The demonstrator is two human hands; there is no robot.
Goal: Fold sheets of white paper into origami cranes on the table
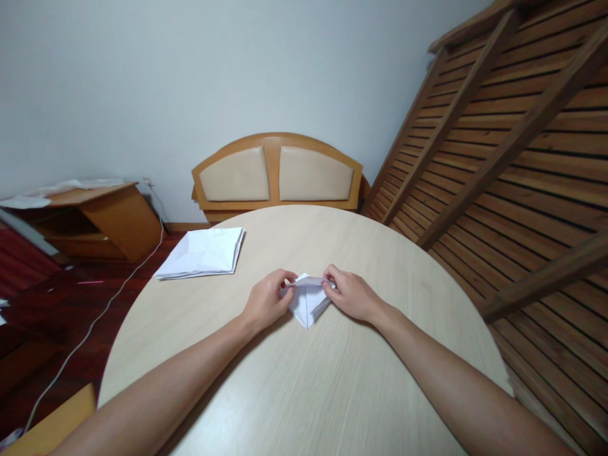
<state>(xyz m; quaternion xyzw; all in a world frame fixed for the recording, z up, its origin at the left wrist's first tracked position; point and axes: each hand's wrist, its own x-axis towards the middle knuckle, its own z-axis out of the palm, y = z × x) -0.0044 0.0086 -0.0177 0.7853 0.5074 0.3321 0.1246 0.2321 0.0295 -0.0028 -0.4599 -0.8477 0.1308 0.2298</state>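
Observation:
A small folded white paper [308,303], triangular with its point toward me, lies in the middle of a round pale wooden table [304,380]. My left hand [266,299] pinches the paper's upper left corner with curled fingers. My right hand [350,294] pinches its upper right corner the same way. Both hands rest on the tabletop and hold the top edge of the paper between them.
A stack of white paper sheets [202,253] lies at the table's far left edge. Behind the table stands a wooden headboard with padded panels [277,172]. A slatted wooden frame [513,164] leans at the right. A low wooden cabinet [95,218] and a white cable [95,323] are at left.

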